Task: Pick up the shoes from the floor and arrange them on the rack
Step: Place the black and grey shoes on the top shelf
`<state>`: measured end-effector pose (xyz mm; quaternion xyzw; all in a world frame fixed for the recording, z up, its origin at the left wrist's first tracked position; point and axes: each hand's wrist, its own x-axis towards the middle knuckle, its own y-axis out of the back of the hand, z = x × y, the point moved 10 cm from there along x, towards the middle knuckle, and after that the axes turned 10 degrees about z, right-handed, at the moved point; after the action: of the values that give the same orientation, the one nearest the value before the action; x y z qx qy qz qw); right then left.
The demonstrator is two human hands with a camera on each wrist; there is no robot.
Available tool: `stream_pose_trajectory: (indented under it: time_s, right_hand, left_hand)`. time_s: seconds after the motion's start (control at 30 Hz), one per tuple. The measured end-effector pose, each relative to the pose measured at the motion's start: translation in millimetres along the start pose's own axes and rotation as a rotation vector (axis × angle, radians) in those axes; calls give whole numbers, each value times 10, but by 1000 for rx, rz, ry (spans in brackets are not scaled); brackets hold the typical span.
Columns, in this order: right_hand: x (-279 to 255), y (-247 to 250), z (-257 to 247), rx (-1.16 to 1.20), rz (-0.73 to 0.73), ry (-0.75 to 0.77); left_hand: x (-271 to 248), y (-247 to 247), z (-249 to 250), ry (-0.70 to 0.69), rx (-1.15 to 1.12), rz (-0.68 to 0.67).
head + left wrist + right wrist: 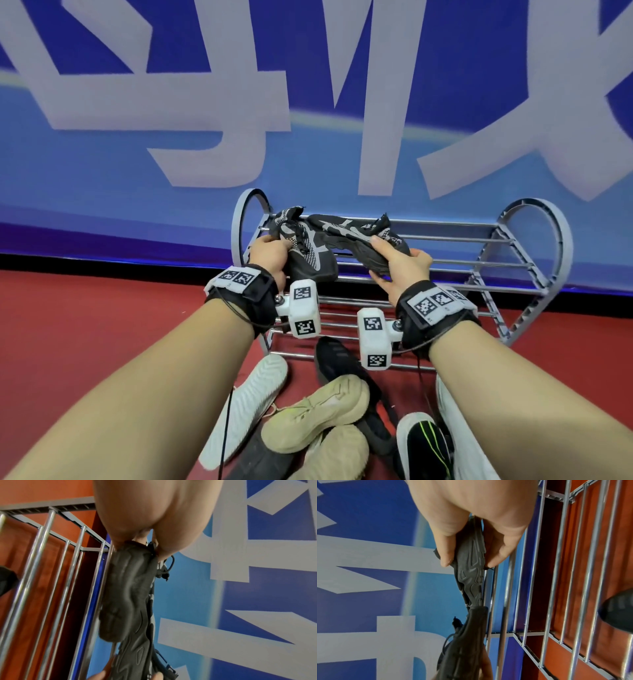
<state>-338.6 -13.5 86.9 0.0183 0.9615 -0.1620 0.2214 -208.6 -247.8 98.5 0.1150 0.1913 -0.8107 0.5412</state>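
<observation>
A grey metal shoe rack [513,240] stands against the blue wall. My left hand [277,250] grips a black-and-grey knit shoe [310,255] by one end at the left of the top tier. My right hand [397,250] pinches the matching shoe [342,231] just to its right, thumb on top and fingers under the sole. In the left wrist view the left hand [142,547] holds the first shoe's sole [126,595] close along the rails [51,561]. The right wrist view has the right hand [469,561] around the second shoe's sole [471,574].
Several shoes lie on the red floor in front of the rack: a white one sole-up [246,404], a beige pair [318,414], a black one [339,359] and a black one with green stripes [424,445]. The rack's right half and lower tiers hold nothing.
</observation>
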Motion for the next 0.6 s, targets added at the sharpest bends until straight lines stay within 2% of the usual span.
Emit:
stream_pose_trajectory:
  time_s: [0.13, 0.27, 0.33, 0.4, 0.43, 0.5, 0.53, 0.6]
  right_hand:
    - [49, -84, 207, -157, -62, -30]
    - [-21, -179, 340, -344, -165, -73]
    - [-12, -195, 406, -362, -191, -126]
    - [-1, -201, 391, -385, -194, -125]
    - [16, -212, 377, -392, -193, -113]
    - [13, -241, 327, -389, -204, -84]
    - [14, -241, 304, -378, -200, -69]
    - [-15, -218, 261, -373, -188, -59]
  left_hand:
    - [-66, -61, 2, -39, 17, -30]
    - [-226, -38, 115, -156, 190, -17]
    - [-260, -13, 97, -163, 264, -49]
    - [-52, 77, 19, -184, 316, -36]
    - [96, 167, -32, -185, 370, 13]
    - [66, 351, -15, -151, 465, 79]
    - [-55, 398, -31, -97, 491, 63]
    - [-308, 355, -223, 83, 535, -82]
